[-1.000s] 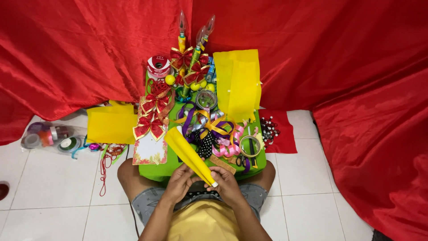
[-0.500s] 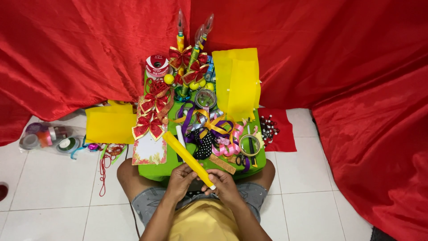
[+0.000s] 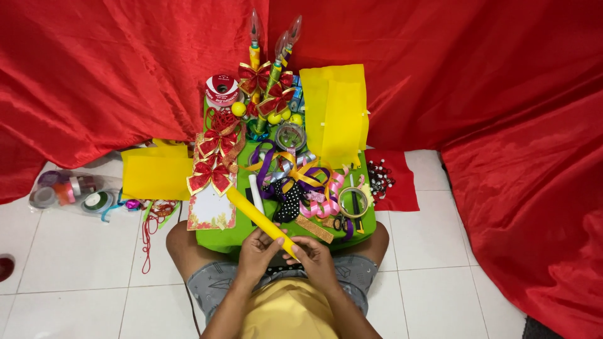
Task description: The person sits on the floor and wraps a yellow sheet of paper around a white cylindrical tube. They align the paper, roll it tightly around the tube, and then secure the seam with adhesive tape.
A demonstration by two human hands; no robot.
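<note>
Head view: a person sits on the white tiled floor [image 3: 75, 263] with a small green tabletop [image 3: 226, 238] over the lap.
Roll: a yellow paper roll [image 3: 257, 216], long and thin, slanting from the tabletop's near edge down to the hands.
Left hand [image 3: 256, 251]: fingers curled around the roll's lower part.
Right hand [image 3: 312, 256]: fingertips pinching the roll's near end.
Handling: probably light, easily crushed and apt to unroll (a guess from its look); best held loosely around the middle and at the end.
Nearby: red bows [image 3: 213, 157], curly ribbons [image 3: 301, 179], a tape ring [image 3: 353, 202].
</note>
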